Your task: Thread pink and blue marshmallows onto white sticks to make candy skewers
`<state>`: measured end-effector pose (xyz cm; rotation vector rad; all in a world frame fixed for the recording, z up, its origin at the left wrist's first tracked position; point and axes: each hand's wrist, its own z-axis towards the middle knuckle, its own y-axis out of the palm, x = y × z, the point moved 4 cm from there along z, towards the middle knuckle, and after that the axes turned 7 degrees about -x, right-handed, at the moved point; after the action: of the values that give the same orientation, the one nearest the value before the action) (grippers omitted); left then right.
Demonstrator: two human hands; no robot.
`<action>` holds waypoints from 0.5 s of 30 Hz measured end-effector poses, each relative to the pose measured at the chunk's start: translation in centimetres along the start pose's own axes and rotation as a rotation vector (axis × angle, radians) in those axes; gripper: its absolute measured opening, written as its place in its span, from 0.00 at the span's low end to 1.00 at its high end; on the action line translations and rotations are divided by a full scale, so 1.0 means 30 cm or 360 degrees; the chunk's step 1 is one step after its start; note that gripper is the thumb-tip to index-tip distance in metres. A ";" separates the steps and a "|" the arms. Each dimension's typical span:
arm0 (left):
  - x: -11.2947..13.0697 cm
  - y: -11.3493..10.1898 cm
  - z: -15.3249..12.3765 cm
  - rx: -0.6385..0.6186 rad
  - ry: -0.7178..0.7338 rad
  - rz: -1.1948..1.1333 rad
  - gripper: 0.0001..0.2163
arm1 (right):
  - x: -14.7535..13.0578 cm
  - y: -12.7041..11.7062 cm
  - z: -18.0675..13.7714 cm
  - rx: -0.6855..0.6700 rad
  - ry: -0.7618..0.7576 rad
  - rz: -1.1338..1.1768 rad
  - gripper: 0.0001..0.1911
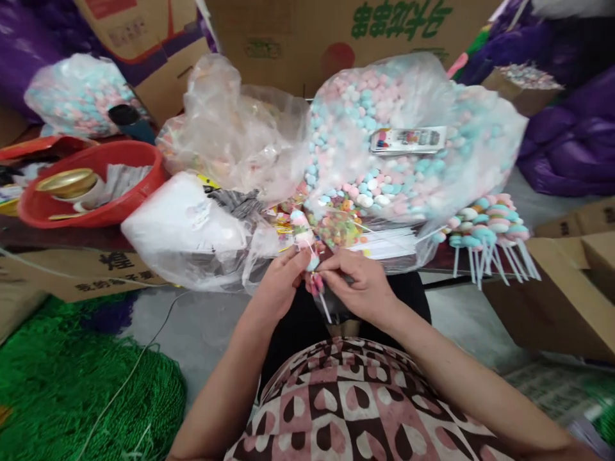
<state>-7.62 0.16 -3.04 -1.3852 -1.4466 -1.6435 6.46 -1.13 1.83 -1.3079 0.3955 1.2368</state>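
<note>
Just above my lap, both hands meet at a marshmallow skewer [302,232] with pink, white and blue pieces, seemingly in a clear wrapper. My left hand [281,285] is closed around its lower part, thumb pressed on the front. From the other side, my right hand [362,285] pinches at the gathered neck of the wrapper, where a pink tie [316,282] shows. A white stick [326,309] points down below the tie. Fingertip detail is small and partly hidden. Right behind the skewer lies a bag of colourful gummy candies [339,225].
A big clear bag of marshmallows [408,179] covers the table's right side. White sticks [391,243] lie before it. Finished-looking marshmallow skewers [490,224] overhang the right edge. Leftward are a white plastic bag [187,230] and a red basin [91,214]; green cords [86,384] lie below.
</note>
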 end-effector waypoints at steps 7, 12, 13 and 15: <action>0.080 0.136 -0.020 -0.0565 0.0820 0.1352 0.13 | 0.139 -0.081 -0.078 0.0163 0.0311 0.0957 0.09; -0.042 0.298 -0.013 -0.0524 0.1546 0.2097 0.18 | 0.229 -0.094 -0.193 0.0359 0.0573 0.1834 0.15; -0.080 0.328 -0.010 -0.0541 0.1621 0.2153 0.18 | 0.247 -0.094 -0.224 0.0407 0.0619 0.1986 0.16; -0.154 0.380 -0.002 -0.0671 0.1662 0.2239 0.18 | 0.281 -0.103 -0.293 0.0476 0.0703 0.2175 0.17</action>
<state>3.95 -4.06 -3.01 -0.9404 0.4841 -1.2175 15.66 -4.27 -6.12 -0.9676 1.9283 1.8210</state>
